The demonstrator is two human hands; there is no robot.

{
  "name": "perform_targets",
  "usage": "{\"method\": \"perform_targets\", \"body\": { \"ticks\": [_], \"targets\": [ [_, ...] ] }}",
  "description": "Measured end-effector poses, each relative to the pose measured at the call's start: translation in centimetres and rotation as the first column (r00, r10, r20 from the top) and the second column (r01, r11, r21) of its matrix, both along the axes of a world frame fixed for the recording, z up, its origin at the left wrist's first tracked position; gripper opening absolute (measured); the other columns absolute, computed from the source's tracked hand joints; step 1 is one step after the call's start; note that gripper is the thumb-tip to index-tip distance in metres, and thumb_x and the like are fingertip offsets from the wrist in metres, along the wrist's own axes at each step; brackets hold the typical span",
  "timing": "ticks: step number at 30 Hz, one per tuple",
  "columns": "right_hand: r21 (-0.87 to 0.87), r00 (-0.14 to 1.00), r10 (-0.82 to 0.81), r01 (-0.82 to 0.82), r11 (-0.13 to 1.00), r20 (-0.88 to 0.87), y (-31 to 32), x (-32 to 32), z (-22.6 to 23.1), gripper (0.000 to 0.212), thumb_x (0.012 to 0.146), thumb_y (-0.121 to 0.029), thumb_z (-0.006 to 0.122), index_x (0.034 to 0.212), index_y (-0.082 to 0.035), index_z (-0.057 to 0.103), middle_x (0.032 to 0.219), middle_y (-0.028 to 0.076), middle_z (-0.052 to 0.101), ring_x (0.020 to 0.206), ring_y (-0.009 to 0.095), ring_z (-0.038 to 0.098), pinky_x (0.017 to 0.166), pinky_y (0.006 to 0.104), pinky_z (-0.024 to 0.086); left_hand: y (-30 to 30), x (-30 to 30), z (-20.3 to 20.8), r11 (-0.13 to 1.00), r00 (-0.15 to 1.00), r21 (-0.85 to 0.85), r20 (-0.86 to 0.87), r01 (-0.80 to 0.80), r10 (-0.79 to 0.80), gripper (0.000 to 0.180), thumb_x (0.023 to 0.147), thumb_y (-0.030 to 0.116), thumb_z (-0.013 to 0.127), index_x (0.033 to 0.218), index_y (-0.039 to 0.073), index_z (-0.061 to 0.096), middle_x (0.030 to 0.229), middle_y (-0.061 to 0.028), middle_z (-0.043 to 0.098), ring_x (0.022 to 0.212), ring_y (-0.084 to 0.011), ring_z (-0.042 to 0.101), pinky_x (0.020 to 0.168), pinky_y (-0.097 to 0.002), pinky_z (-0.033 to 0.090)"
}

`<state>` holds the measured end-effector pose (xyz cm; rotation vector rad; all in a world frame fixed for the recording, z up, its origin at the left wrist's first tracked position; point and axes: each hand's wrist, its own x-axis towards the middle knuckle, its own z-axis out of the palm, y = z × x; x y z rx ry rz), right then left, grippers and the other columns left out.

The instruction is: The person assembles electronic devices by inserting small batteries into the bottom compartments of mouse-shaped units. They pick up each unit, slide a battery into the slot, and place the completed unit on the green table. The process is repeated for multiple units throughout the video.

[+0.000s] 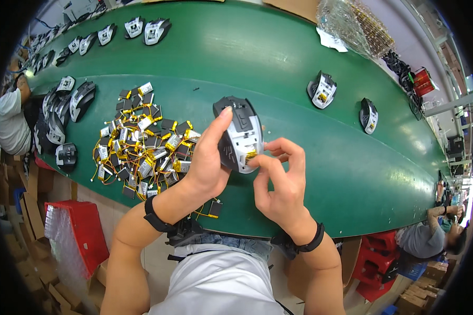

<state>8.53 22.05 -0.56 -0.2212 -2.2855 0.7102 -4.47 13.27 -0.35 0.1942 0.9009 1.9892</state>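
Observation:
My left hand (207, 163) is wrapped round a black-and-white computer mouse (240, 122), its thumb lying along the upper part. The mouse is tilted with its underside toward me, and a small recess shows near its lower end. In that recess sits a small battery (250, 155) with yellow tape. My right hand (283, 181) has its fingers bent, the tips at the battery and partly covering it. Left of my hands spreads a heap of small silver-and-black batteries (144, 139) with yellow tape and thin wires.
Two mice (321, 90) (369, 115) lie right on the green table (352, 173). More mice (155, 31) line the far left, others are piled (55, 113) at the left edge. Bubble wrap (347, 23) lies at the back. Red crates (86, 231) stand below. People sit at both sides.

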Motion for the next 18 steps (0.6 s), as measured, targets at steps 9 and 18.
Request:
{"method": "perform_targets", "body": {
  "ticks": [9, 18],
  "targets": [
    [-0.257, 0.991, 0.049, -0.079, 0.963, -0.121, 0.5, 0.3, 1.3, 0.028, 0.074, 0.01, 0.059, 0.098, -0.003, 0.065, 0.103, 0.014, 0.061, 0.089, 0.029, 0.063, 0.075, 0.0361, 0.052, -0.2, -0.9, 1.1, 0.998, 0.997, 0.066, -0.068, -0.016, 0.02, 0.052, 0.1, 0.048, 0.037, 0.12, 0.005, 0.057, 0.111, -0.0209, 0.066, 0.091, -0.0359, 0.069, 0.081, -0.0445, 0.058],
    [-0.211, 0.752, 0.618, -0.582, 0.786, 0.23, -0.7, 0.3, 0.1, 0.032, 0.075, -0.007, 0.068, 0.106, -0.008, 0.065, 0.109, 0.01, 0.059, 0.096, 0.029, 0.059, 0.083, 0.0399, 0.05, -0.8, -3.6, 8.2, 0.987, 0.926, -0.053, -0.339, 0.154, -0.163, 0.049, 0.092, 0.031, 0.057, 0.127, -0.002, 0.052, 0.115, -0.0198, 0.065, 0.1, -0.0326, 0.068, 0.083, -0.0399, 0.057]
  ]
}}
